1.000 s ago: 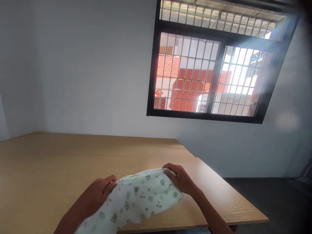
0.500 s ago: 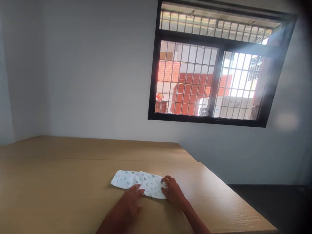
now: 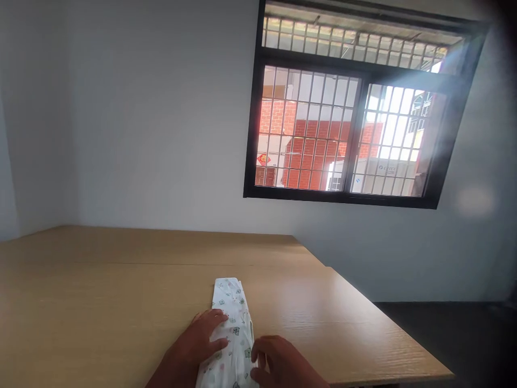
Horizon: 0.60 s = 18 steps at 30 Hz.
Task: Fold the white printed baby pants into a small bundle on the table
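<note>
A small white printed cloth (image 3: 230, 323), folded into a narrow strip, lies on the wooden table (image 3: 100, 302) and points away from me. My left hand (image 3: 202, 342) rests flat on its left side with the fingers spread over the fabric. At the cloth's near right edge, my right hand (image 3: 278, 361) has its fingers curled onto the fabric.
The table's right edge (image 3: 388, 323) runs diagonally, with dark floor (image 3: 464, 339) beyond it. A barred window (image 3: 347, 108) sits in the grey wall behind.
The cloth lay crosswise half a second ago. It now lies lengthwise, pointing away from me, and both hands have come nearer to me along it.
</note>
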Each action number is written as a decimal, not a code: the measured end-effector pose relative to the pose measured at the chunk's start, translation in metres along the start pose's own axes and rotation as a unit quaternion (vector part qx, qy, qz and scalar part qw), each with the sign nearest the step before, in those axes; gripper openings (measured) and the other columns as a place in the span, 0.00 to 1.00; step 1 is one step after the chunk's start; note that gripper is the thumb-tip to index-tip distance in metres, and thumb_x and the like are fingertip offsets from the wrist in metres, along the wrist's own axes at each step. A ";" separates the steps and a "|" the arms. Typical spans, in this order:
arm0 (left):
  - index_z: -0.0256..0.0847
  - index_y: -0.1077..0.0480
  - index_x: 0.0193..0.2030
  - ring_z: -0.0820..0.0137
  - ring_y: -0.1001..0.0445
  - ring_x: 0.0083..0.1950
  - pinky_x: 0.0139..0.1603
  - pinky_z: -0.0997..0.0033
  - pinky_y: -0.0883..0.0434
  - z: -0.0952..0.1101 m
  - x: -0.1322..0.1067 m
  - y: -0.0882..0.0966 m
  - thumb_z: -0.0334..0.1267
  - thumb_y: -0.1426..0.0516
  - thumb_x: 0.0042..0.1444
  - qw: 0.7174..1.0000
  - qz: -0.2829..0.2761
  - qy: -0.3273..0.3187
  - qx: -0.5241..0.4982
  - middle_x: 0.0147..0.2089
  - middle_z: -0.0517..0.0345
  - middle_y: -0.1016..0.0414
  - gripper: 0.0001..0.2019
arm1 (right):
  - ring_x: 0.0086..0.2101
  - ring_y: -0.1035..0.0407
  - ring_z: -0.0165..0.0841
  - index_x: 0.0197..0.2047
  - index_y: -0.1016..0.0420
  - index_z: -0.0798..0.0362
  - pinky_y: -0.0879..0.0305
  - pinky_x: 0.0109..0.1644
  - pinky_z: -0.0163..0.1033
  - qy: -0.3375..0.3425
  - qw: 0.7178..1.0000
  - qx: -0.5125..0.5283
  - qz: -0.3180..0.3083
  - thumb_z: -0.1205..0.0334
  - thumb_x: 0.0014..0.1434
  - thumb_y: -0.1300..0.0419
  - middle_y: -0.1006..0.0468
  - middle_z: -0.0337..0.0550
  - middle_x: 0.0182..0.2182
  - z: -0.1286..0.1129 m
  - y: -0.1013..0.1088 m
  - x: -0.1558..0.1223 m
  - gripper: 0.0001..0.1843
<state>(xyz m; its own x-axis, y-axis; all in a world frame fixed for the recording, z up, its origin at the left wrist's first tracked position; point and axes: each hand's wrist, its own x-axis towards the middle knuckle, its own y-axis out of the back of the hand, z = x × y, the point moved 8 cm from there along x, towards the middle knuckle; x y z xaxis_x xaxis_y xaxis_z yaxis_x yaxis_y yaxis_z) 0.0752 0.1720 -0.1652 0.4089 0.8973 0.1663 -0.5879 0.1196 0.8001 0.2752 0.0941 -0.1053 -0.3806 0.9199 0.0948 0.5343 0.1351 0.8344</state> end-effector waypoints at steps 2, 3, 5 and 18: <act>0.50 0.34 0.64 0.56 0.48 0.71 0.72 0.55 0.48 0.004 -0.001 -0.004 0.48 0.40 0.57 0.999 -0.020 -0.018 0.016 0.71 0.56 0.43 0.28 | 0.46 0.29 0.40 0.42 0.24 0.44 0.34 0.50 0.42 0.046 0.999 -0.002 0.024 0.62 0.52 0.37 0.22 0.41 0.45 0.000 -0.003 0.027 0.12; 0.49 0.33 0.63 0.55 0.48 0.71 0.72 0.54 0.49 0.007 -0.002 -0.005 0.48 0.39 0.56 0.999 -0.029 -0.027 0.023 0.70 0.55 0.42 0.27 | 0.50 0.31 0.42 0.46 0.24 0.45 0.36 0.54 0.43 0.071 0.997 -0.007 0.032 0.62 0.51 0.35 0.23 0.43 0.50 0.001 -0.006 0.040 0.17; 0.49 0.31 0.60 0.55 0.44 0.69 0.71 0.54 0.48 0.010 -0.002 -0.003 0.47 0.39 0.56 0.998 -0.036 -0.038 0.030 0.68 0.55 0.39 0.25 | 0.55 0.35 0.44 0.52 0.25 0.47 0.40 0.59 0.46 0.101 0.994 -0.023 0.038 0.62 0.49 0.33 0.26 0.45 0.55 0.008 -0.013 0.061 0.25; 0.44 0.26 0.39 0.60 0.30 0.47 0.50 0.65 0.35 0.051 -0.036 0.034 0.44 0.46 0.62 0.995 0.054 -0.032 -0.072 0.42 0.57 0.25 0.09 | 0.47 0.30 0.37 0.43 0.24 0.49 0.37 0.53 0.38 0.131 0.990 0.023 0.055 0.61 0.62 0.40 0.21 0.42 0.44 -0.001 0.000 0.040 0.07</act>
<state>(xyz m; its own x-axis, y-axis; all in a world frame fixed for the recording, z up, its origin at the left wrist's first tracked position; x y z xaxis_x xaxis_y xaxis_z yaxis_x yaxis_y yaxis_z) 0.0759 0.1219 -0.1152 0.3786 0.8801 0.2865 -0.7231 0.0881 0.6851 0.2595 0.1304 -0.1010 -0.4979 0.8038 0.3256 0.6143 0.0618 0.7867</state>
